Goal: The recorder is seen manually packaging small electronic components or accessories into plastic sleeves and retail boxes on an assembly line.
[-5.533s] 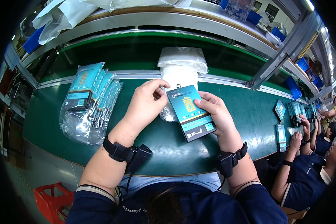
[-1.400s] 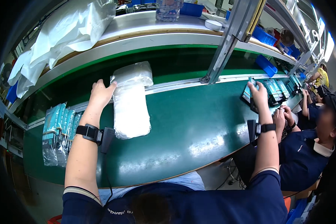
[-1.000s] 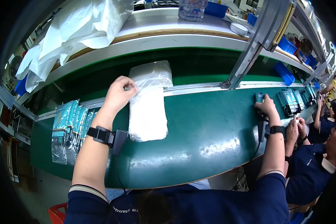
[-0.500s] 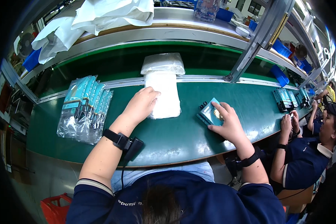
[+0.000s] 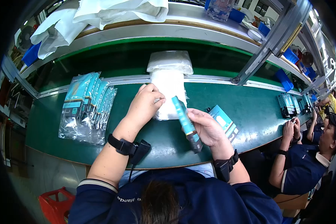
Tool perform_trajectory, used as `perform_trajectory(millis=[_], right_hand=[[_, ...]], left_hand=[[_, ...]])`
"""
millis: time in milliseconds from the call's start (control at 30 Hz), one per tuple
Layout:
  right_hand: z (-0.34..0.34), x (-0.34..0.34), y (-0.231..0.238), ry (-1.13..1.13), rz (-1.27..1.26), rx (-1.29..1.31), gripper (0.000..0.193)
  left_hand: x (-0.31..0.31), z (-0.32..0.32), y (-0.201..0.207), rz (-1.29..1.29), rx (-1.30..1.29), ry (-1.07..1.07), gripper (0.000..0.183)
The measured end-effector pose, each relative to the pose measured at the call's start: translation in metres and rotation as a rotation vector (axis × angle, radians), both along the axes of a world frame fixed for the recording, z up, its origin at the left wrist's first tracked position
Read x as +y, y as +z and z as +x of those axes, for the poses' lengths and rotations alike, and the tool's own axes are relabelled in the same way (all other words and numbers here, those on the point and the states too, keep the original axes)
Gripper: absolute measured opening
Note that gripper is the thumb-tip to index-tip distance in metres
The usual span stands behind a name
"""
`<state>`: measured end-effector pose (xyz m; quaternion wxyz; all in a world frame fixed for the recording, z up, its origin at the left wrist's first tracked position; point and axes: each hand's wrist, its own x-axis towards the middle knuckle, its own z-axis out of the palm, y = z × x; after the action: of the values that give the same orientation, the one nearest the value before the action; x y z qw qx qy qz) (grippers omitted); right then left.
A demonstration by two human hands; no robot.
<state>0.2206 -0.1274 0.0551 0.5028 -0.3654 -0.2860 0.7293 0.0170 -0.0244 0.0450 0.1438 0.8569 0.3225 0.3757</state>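
My right hand [image 5: 209,130] grips a slim teal and black box [image 5: 186,121], turned edge-on and tilted above the table. A second teal box [image 5: 224,118] lies on the green table just right of that hand, partly hidden by it. At the middle rests a stack of clear plastic bags [image 5: 168,84], its far end folded over the metal rail. My left hand [image 5: 147,100] is closed in a pinch at the stack's left edge, on what looks like the edge of a plastic bag. Off to the left lies a row of bagged teal boxes [image 5: 87,106], overlapping.
A metal rail [image 5: 128,81] runs along the back of the table [image 5: 138,149], under a shelf with white sheeting [image 5: 119,13]. A metal post [image 5: 263,46] rises at right. Beyond it are more teal boxes [image 5: 287,104] and a co-worker [image 5: 302,162]. A red stool [image 5: 56,203] stands lower left.
My right hand has lifted one box off the table and brought it left toward the bags; another box stays behind. My left hand's fingers have drawn into a pinch at the bags.
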Motion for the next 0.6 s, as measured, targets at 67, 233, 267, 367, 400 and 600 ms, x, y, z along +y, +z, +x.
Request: perform_trajectory(millis=[67,233,267,367,400,600], right_hand=[[-0.003,0.008,0.0,0.151,-0.026,0.117,0.05],[-0.013,0.025,0.002,0.19,-0.013,0.145,0.059],[-0.012,0.029,0.003,0.191,-0.016,0.148,0.059],[-0.008,0.038,0.002,0.158,0.001,0.054,0.056],[-0.007,0.037,0.001,0.161,0.0,0.058,0.056],[-0.004,0.029,0.01,0.238,0.029,0.159,0.045]], left_hand=[[-0.002,0.0,0.005,-0.391,-0.119,0.018,0.011],[-0.003,-0.002,0.006,-0.501,-0.171,0.019,0.013],[-0.003,-0.004,0.005,-0.458,-0.181,-0.016,0.014],[-0.002,-0.006,-0.002,-0.41,-0.172,-0.006,0.014],[-0.002,-0.007,-0.004,-0.402,-0.155,0.036,0.015],[-0.006,0.0,-0.002,-0.488,-0.276,0.06,0.016]])
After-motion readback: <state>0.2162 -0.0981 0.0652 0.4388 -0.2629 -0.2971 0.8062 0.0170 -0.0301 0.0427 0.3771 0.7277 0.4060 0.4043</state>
